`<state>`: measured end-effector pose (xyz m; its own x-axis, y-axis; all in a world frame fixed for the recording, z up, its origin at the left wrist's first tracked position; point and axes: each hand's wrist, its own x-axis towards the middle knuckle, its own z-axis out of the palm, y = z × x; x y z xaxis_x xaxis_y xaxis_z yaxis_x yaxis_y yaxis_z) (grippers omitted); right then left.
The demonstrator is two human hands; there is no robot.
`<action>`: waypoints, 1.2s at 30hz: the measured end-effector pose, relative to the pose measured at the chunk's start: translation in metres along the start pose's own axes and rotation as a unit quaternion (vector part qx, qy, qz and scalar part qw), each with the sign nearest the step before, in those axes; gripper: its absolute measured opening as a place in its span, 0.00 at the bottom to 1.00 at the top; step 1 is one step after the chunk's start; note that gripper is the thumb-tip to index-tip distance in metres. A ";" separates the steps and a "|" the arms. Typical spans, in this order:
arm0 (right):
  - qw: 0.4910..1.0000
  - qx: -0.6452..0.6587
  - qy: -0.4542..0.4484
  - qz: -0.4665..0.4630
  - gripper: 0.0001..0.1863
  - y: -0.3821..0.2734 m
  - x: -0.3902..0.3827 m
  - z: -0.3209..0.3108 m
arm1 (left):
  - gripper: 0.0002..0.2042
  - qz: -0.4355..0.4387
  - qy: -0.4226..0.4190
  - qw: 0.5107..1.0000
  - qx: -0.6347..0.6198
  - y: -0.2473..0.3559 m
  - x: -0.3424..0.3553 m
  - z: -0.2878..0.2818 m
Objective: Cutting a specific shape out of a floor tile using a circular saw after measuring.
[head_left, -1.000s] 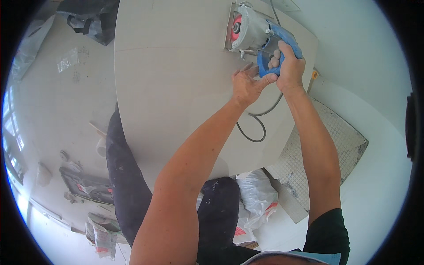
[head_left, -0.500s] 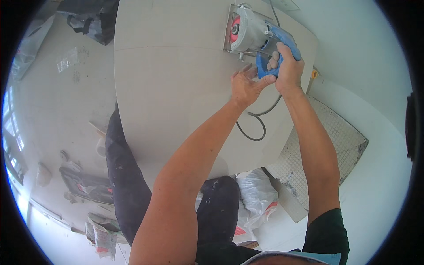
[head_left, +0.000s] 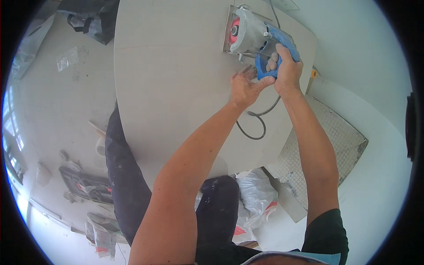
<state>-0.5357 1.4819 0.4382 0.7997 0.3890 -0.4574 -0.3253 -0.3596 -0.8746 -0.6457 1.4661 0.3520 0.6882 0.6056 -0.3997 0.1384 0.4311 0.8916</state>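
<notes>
clamps right hand (head_left: 289, 75) on blue handle (head_left: 287, 39) of grey cutter (head_left: 250, 33); spreads left hand (head_left: 244, 89) beside, digits apart; points round red disc (head_left: 234, 30) left, long axis slanted down-right, on smooth slab (head_left: 176, 88).

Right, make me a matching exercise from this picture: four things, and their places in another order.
1. blue-handled power tool
2. cable
3. black bag
4. white sack

A. at the picture's upper left
B. beside a dark trouser leg
C. gripped by the right hand
D. looped on the pale panel

Pairs: 1-C, 2-D, 3-A, 4-B
</notes>
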 end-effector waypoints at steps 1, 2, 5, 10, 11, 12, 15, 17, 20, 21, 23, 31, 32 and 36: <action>1.000 -0.001 -0.002 -0.001 0.10 0.000 0.000 -0.001 | 0.38 0.001 0.002 1.000 0.003 0.000 0.000 0.000; 1.000 -0.001 -0.002 -0.001 0.10 0.000 -0.001 -0.001 | 0.38 0.001 0.003 1.000 0.007 0.000 -0.001 0.000; 1.000 0.009 -0.001 0.004 0.10 0.000 -0.003 0.000 | 0.37 -0.002 0.002 1.000 0.008 -0.001 -0.003 0.000; 1.000 0.008 0.002 0.000 0.09 0.002 -0.004 -0.001 | 0.35 0.017 0.018 0.999 -0.031 -0.007 -0.002 0.003; 1.000 0.009 0.002 0.000 0.09 0.002 -0.004 0.000 | 0.35 0.029 0.025 0.998 -0.051 -0.008 -0.002 0.003; 1.000 0.009 0.002 0.002 0.09 0.002 -0.004 -0.001 | 0.35 0.029 0.024 0.998 -0.052 -0.007 -0.003 0.003; 1.000 0.007 0.006 0.004 0.09 0.001 -0.006 -0.002 | 0.35 0.016 0.006 0.997 -0.069 -0.003 -0.004 0.002; 1.000 0.006 0.008 0.005 0.09 0.002 -0.006 -0.001 | 0.35 0.031 0.021 0.999 -0.011 -0.002 -0.005 0.001; 1.000 0.009 0.009 0.003 0.09 0.002 -0.005 -0.004 | 0.38 0.002 -0.004 0.999 0.031 0.000 -0.006 0.001; 1.000 0.011 0.005 0.004 0.09 0.003 -0.005 -0.003 | 0.38 0.002 -0.004 0.999 0.032 -0.002 -0.006 0.001; 1.000 0.012 0.002 0.006 0.09 0.004 -0.007 -0.003 | 0.38 0.018 0.001 1.000 0.011 -0.006 -0.006 0.000; 1.000 -0.001 0.006 -0.003 0.09 0.006 -0.009 -0.006 | 0.38 0.012 0.004 1.000 0.020 -0.007 -0.008 0.003; 1.000 -0.001 0.006 -0.003 0.09 0.006 -0.009 -0.006 | 0.38 0.013 0.005 1.000 0.014 -0.006 -0.009 0.003; 1.000 0.006 0.001 -0.004 0.09 0.008 -0.010 -0.007 | 0.34 0.030 0.007 1.000 0.002 -0.006 -0.009 0.002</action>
<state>-0.5426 1.4693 0.4372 0.8033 0.3900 -0.4500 -0.3249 -0.3462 -0.8801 -0.6516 1.4569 0.3503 0.6853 0.6390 -0.3492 0.1010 0.3915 0.9146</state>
